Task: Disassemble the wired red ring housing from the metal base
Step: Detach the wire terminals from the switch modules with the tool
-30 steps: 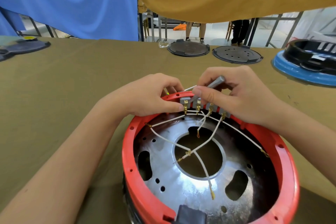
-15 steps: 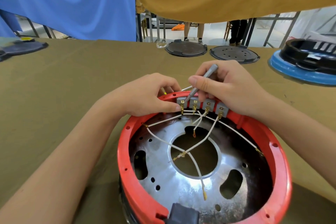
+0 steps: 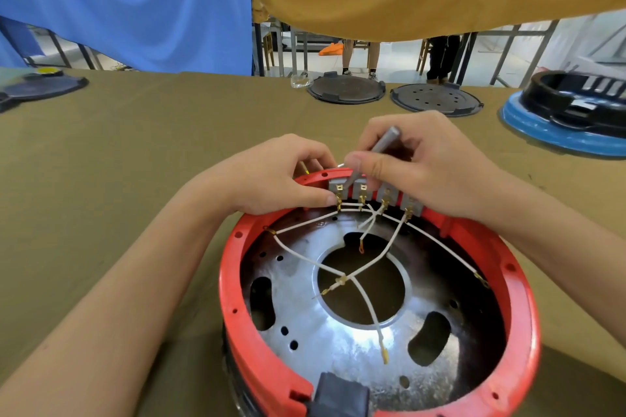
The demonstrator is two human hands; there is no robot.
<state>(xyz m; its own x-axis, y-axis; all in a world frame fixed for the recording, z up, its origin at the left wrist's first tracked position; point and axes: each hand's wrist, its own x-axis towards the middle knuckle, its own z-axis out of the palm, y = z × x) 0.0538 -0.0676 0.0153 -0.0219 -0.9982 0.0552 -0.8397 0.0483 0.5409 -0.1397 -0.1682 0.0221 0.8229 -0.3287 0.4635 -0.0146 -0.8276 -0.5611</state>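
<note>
A red ring housing (image 3: 521,308) sits around a shiny metal base (image 3: 338,345) with a round hole in its middle. White wires (image 3: 366,301) with brass ends cross the base and run to a grey terminal block (image 3: 386,195) on the ring's far rim. My left hand (image 3: 274,176) grips the far rim, its thumb pressing beside the block's left terminal. My right hand (image 3: 426,162) holds a grey metal tool (image 3: 376,152) like a pen, its tip down at the left end of the block.
The olive cloth table (image 3: 135,179) carries two dark round lids (image 3: 345,90) (image 3: 437,100) at the back, a black part on a blue disc (image 3: 572,115) at the right and a dark lid (image 3: 37,88) at the far left. Blue and tan cloths hang behind.
My right hand has tilted the grey tool more upright and moved its tip left along the terminal block. My left hand keeps its grip on the rim.
</note>
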